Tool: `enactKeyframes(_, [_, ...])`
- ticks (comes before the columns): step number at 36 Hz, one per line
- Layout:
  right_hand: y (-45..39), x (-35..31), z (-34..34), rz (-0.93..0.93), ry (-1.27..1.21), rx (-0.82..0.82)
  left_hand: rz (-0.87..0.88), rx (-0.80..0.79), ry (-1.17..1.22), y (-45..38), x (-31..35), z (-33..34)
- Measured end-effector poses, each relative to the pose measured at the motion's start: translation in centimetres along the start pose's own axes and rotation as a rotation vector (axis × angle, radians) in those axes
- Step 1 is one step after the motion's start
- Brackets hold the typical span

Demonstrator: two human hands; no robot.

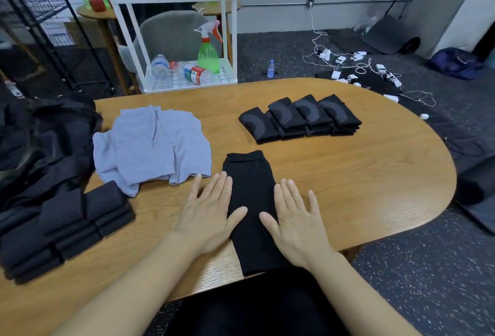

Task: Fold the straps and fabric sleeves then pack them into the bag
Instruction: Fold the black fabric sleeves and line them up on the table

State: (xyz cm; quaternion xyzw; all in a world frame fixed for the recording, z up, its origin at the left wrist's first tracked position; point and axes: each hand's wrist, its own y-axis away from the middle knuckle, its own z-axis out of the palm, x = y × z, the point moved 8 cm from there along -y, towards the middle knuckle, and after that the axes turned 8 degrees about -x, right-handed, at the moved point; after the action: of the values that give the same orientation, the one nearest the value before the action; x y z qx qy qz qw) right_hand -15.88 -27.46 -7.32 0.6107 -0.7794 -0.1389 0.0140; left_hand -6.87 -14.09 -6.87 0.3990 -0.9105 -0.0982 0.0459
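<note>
Both hands (209,218) (297,224) flat, fingers straight, pressing black sleeve (251,201); grey cloth (152,145) left, folded stacks (300,118) behind.

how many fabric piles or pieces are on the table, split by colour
Black, flat under both hands: 1, the black sleeve, left hand, right hand
Black with grey pattern: 1 row of folded pieces
Black mesh: 1 stack
Light blue: 1 heap of cloths
Total: 4 groups

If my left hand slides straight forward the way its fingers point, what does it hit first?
Probably the light blue cloth: the left hand lies flat beside the black sleeve, its fingertips nearly at the cloth's near hem.
</note>
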Motion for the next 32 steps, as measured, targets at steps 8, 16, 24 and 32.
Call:
enactKeyframes(8, [-2.4, -0.5, -3.0, -0.07, -0.028, 0.048, 0.059, 0.079, 0.08, -2.5, 0.3, -2.8])
enactKeyframes(16, [-7.3, -3.3, -3.3, -0.242, 0.099, -0.016, 0.082, -0.013, -0.015, -6.0, 0.7, -2.0])
enactKeyframes(24, [-8.6, -1.3, -2.4, -0.234, 0.068, -0.064, 0.059, -0.056, -0.069, -6.7, -1.3, -1.3])
enactKeyframes(32, [-9.2, -0.8, -2.2, -0.17, 0.027, -0.039, 0.023, -0.069, -0.184, -7.7, -1.4, -2.0])
